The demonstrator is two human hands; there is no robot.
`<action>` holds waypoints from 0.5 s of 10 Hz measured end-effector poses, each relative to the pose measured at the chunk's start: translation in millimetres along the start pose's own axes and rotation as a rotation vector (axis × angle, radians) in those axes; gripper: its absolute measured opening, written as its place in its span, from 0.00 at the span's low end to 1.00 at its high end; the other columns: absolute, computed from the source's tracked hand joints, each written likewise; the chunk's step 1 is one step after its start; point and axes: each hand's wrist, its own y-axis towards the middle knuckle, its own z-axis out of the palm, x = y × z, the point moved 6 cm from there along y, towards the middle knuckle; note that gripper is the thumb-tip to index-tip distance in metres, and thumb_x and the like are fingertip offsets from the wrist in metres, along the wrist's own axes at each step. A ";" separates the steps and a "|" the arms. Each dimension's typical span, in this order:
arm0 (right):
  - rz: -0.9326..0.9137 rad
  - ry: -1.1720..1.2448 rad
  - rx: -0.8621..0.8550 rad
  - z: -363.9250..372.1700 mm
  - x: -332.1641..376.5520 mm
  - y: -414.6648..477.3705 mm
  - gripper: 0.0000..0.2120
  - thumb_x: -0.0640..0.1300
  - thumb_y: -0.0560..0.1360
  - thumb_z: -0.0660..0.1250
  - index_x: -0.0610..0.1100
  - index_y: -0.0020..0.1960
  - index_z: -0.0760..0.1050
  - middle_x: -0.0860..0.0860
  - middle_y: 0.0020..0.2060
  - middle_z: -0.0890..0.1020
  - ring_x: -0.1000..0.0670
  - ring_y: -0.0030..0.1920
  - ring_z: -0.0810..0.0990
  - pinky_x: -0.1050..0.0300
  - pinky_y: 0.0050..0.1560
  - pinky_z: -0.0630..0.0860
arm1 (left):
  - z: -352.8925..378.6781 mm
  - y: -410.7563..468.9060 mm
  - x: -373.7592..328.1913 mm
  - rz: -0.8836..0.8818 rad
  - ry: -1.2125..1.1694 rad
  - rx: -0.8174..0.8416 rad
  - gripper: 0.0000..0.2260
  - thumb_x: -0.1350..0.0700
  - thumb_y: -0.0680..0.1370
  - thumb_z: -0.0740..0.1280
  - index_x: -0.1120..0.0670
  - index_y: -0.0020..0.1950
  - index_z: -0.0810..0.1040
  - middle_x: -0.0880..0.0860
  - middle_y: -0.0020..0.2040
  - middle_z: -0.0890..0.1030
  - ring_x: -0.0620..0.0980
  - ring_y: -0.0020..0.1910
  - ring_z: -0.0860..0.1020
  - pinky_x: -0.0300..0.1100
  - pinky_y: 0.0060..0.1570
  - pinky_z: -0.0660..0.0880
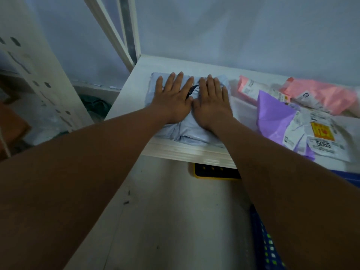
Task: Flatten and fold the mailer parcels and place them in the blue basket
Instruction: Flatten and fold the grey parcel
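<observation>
A pale blue mailer parcel (191, 131) lies on the white table (142, 65) near its front left corner. My left hand (173, 96) presses flat on its left half, fingers straight and spread. My right hand (211, 98) presses flat beside it, thumbs nearly touching. To the right lie a purple mailer (272, 115) with white shipping labels and pink mailers (319, 94) behind it. The blue basket (266, 248) shows at the lower right, partly hidden by my right forearm.
A white perforated shelf frame (44, 80) stands at the left, with bags on the floor beneath. A black and yellow object (214, 171) sits under the table's front edge. A pale wall runs behind the table.
</observation>
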 end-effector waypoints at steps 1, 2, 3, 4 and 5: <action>0.012 -0.018 0.035 1.0 0.9 2.5 0.32 0.55 0.83 0.45 0.43 0.81 0.39 0.44 0.80 0.40 0.46 0.79 0.37 0.45 0.78 0.37 | -2.7 0.8 1.1 -0.003 0.009 -0.019 0.27 0.42 0.84 0.48 0.46 0.81 0.45 0.55 0.82 0.46 0.55 0.80 0.44 0.59 0.75 0.37; 0.016 -0.035 0.057 2.7 1.1 1.7 0.32 0.56 0.83 0.44 0.44 0.81 0.38 0.44 0.80 0.39 0.46 0.79 0.36 0.45 0.78 0.37 | -0.9 -0.2 0.3 -0.004 0.009 -0.003 0.27 0.42 0.84 0.47 0.46 0.81 0.44 0.55 0.82 0.45 0.55 0.80 0.43 0.59 0.75 0.36; 0.020 -0.047 0.064 3.6 0.2 2.5 0.32 0.56 0.83 0.43 0.44 0.81 0.38 0.45 0.80 0.39 0.46 0.79 0.36 0.45 0.78 0.36 | -0.2 0.5 0.7 -0.002 0.013 0.003 0.27 0.42 0.84 0.47 0.46 0.81 0.44 0.55 0.82 0.45 0.55 0.80 0.43 0.59 0.75 0.36; 0.028 -0.036 0.077 2.4 0.3 3.0 0.32 0.57 0.83 0.43 0.45 0.81 0.37 0.45 0.80 0.38 0.46 0.79 0.35 0.45 0.78 0.36 | -1.9 2.6 1.1 -0.006 0.007 0.022 0.27 0.42 0.84 0.46 0.45 0.81 0.43 0.54 0.82 0.44 0.55 0.80 0.42 0.59 0.75 0.35; 0.034 -0.023 0.084 2.6 0.5 2.7 0.32 0.56 0.83 0.43 0.45 0.81 0.38 0.45 0.80 0.39 0.46 0.79 0.36 0.45 0.78 0.36 | -2.0 2.8 1.7 -0.021 -0.012 0.051 0.27 0.42 0.83 0.47 0.45 0.81 0.44 0.54 0.82 0.44 0.54 0.80 0.42 0.59 0.74 0.34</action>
